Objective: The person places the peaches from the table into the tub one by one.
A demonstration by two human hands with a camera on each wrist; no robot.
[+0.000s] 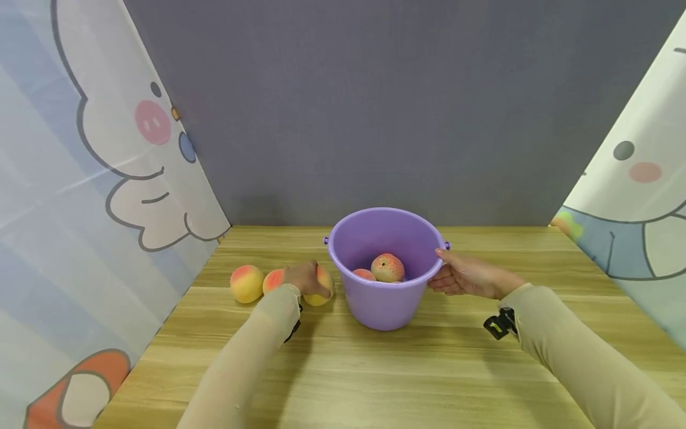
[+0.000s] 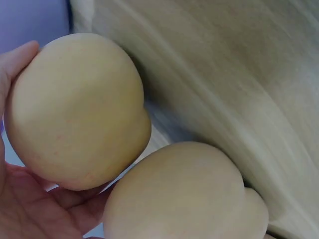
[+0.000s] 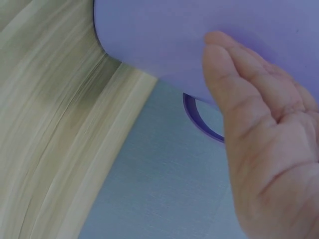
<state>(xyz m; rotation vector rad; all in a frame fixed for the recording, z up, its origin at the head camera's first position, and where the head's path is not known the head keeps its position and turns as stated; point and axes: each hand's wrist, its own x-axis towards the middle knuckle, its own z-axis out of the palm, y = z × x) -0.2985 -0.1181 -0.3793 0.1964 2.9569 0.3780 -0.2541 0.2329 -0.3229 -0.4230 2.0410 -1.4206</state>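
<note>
A purple bucket (image 1: 383,307) stands upright on the wooden table, with peaches inside; a red-speckled peach (image 1: 387,267) shows most clearly. To its left, my left hand (image 1: 302,277) grips a yellow-red peach (image 1: 324,286). In the left wrist view, the thumb and fingers wrap that peach (image 2: 77,112), and a second peach (image 2: 179,194) sits right beside it. My right hand (image 1: 468,275) rests against the bucket's right side, thumb by the rim. Its fingers look straight along the purple wall in the right wrist view, where the hand (image 3: 269,134) holds nothing.
Another peach (image 1: 247,284) lies at the left end of the row on the table (image 1: 364,381). A dark grey panel (image 1: 396,107) rises behind the table. Cartoon-printed sheets (image 1: 48,196) flank both sides. The bucket's purple handle (image 3: 197,119) hangs behind it.
</note>
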